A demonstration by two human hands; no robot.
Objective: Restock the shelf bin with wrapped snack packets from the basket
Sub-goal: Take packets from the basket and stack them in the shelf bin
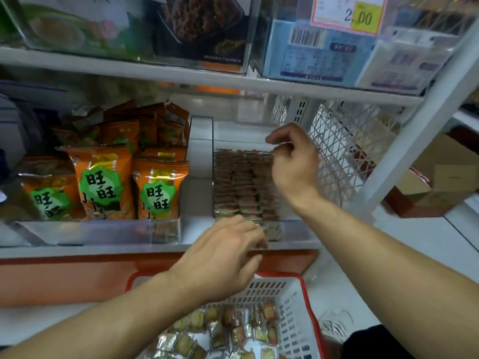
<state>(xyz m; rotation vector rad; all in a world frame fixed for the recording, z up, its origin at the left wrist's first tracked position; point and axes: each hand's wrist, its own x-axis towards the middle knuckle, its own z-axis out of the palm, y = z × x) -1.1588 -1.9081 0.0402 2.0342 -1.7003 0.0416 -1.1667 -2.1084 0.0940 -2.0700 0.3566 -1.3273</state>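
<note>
— What's around you?
— A white shelf (207, 81), cardboard boxes (445, 177) beyond it, orange bags (106, 185) left of my clear bin (202, 156) of stacked packets (241, 182).
— Your hands?
— Right hand (293, 161) curled over the bin's back; whether it grips anything, I can't tell. Left hand (223, 257) relaxed, fingers apart, above the basket (293, 322) of packets.
</note>
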